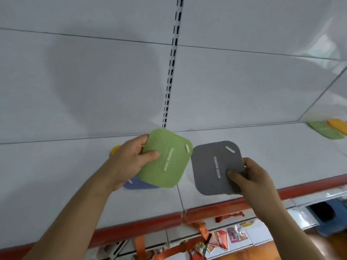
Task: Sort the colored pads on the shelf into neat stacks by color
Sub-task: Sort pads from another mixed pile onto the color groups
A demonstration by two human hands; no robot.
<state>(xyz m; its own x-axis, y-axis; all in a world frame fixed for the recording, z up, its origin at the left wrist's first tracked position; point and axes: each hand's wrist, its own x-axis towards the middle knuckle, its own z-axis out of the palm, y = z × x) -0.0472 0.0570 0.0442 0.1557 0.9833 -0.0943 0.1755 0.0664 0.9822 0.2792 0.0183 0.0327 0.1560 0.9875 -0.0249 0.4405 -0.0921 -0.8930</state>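
Note:
My left hand (129,158) grips a green pad (167,160) marked "REMOVE ODOR", held above the white shelf (56,184), thumb on its face. My right hand (251,177) pinches a grey pad (212,169) with the same lettering, just right of the green one. A blue pad (137,184) lies on the shelf under the green pad, mostly covered. A yellow pad (115,149) peeks out behind my left hand. Far right on the shelf lie another green pad (325,130) and an orange pad (338,125), overlapping.
The shelf has a red front edge (142,225) and a white back panel with a slotted upright (171,72). Below hang orange straps (139,246) and packets (225,239) on a lower shelf. A side panel (330,94) closes the right end.

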